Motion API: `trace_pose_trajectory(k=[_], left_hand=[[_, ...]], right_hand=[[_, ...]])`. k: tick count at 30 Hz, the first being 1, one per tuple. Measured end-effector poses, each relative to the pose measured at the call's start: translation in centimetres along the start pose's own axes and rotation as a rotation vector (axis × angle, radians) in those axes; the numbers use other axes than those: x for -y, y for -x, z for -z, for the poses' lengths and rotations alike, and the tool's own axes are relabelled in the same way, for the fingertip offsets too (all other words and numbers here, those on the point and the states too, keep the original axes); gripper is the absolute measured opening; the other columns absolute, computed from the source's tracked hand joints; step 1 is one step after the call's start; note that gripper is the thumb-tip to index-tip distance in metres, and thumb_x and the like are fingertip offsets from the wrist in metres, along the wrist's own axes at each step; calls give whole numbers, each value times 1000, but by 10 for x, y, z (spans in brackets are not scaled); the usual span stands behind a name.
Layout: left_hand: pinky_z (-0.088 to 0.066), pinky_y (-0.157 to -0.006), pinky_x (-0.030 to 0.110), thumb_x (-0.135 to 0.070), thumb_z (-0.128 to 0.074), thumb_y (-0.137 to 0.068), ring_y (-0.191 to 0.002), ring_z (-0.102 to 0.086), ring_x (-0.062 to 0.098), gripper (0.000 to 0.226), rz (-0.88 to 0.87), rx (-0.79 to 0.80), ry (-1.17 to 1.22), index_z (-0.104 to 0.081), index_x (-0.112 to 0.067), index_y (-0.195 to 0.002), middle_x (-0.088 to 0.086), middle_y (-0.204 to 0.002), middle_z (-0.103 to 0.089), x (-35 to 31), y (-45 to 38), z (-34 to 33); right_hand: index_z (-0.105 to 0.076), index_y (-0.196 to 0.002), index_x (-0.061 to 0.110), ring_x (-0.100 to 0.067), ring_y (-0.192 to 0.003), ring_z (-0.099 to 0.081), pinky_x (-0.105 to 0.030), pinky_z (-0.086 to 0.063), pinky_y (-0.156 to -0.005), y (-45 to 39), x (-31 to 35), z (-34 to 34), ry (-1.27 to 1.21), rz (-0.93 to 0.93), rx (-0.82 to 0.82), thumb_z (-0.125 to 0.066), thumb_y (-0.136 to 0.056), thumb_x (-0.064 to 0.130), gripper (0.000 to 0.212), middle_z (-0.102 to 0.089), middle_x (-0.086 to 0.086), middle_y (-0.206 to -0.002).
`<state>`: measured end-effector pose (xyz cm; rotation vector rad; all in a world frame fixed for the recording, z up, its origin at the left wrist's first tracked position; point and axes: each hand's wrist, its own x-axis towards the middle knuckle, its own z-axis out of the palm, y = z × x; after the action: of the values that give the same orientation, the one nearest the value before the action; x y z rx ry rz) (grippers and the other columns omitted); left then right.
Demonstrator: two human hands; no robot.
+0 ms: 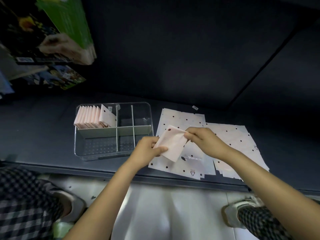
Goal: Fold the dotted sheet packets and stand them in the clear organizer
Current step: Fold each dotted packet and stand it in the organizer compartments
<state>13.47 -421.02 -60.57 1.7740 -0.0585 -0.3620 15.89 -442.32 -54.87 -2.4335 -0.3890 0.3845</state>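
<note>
The tabletop (43, 129) was dark and ran the full width of the view, with its near edge just below the flat sheets (181, 118); two overlapping piles of these dotted packets lay to the right of the clear organizer (78, 153), and the nearest corners sat close to that edge. A careless sweep of a forearm could have dragged the slick top sheets over the edge to the floor. The organizer stood well inside the tabletop, split by white dividers into compartments; only the rear-left compartment was filled, by a row of folded packets (90, 116) standing on edge, the last one leaning toward the divider. That compartment appeared nearly full, so forcing another packet in could have tipped the row or shifted the light organizer; the remaining compartments offered open room. The folded packet (170, 144) was held in the air between the organizer and the piles, over the left pile. The left hand (147, 151) pinched its lower-left edge between thumb and fingers, and the right hand (202, 139) pinched its upper-right corner with the fingers drawn close together. The fold looked unfinished and the material thin; releasing either grip early would probably have let it spring open. The path leftward to the organizer was unobstructed.
</note>
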Motion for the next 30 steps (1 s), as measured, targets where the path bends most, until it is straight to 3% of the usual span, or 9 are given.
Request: trace_pose_trajectory(k=[2,4,9,13,17,20,22,25,30], left_hand=[[-56,-65,21,-8,-66,-86,-84,-66,18,10,18,-6,64,-69,-16,-92,3,-88,-71,2,-1,9],[-56,-66,23,-8,-64,-88,-82,-66,14,13,13,12,71,-68,-20,-91,-1,-85,-71,2,-2,18],[-55,-67,21,-16,-55,-95,-81,-68,5,14,12,114,180,-66,-24,-89,-7,-82,-69,-1,-4,44],[-52,-70,26,-23,-45,-99,-82,-61,9,18,0,71,15,-63,-21,-95,-4,-88,-65,2,-10,78],[-42,-80,34,-21,-40,-100,-94,-54,23,25,-4,-195,-284,-56,-24,-82,2,-95,-60,15,-19,120],[-37,-91,38,-19,-39,-98,-113,-42,27,27,118,-501,-632,-61,-21,-114,4,-125,-52,35,-23,141],[-35,-97,39,-19,-41,-97,-118,-36,27,33,179,-567,-606,-57,-20,-126,5,-134,-45,44,-27,146],[-32,-100,38,-18,-43,-95,-118,-36,27,35,190,-614,-620,-56,-21,-128,4,-135,-47,50,-31,147],[-24,-103,38,-21,-41,-96,-116,-37,24,34,166,-658,-625,-59,-22,-126,-3,-134,-53,54,-31,145]], right_hand=[[-63,-85,24,-1,-80,-57,-21,-45,-75,-8,14,3,-9,-23,51,-47,-97,25,20,-64,13,-82],[-62,-92,30,0,-82,-59,-19,-47,-74,-18,28,2,-44,-6,97,-55,-93,25,8,-64,16,-86],[-64,-80,21,6,-59,-56,-9,-39,-48,-51,62,-10,1,7,137,-65,-83,25,4,-62,8,-72],[-65,-83,15,-10,-72,-64,-23,-55,-58,-83,84,-20,-47,-27,183,-66,-84,20,6,-64,2,-80],[-63,-88,18,-15,-84,-67,-28,-59,-66,-119,100,-35,-185,-117,124,-64,-86,16,3,-67,0,-92],[-62,-94,12,-18,-81,-67,-27,-59,-60,-151,114,-60,-284,-197,-21,-61,-87,13,7,-67,-6,-98],[-61,-92,15,-16,-76,-66,-26,-58,-55,-170,125,-80,-273,-204,-94,-61,-87,13,6,-67,-6,-96],[-65,-98,10,-26,-85,-67,-41,-58,-70,-194,135,-107,-30,-171,-178,-55,-87,17,16,-69,-9,-100],[-60,-102,7,-34,-94,-61,-32,-44,-64,-213,145,-142,357,-174,-202,-48,-89,15,19,-65,-15,-104]])
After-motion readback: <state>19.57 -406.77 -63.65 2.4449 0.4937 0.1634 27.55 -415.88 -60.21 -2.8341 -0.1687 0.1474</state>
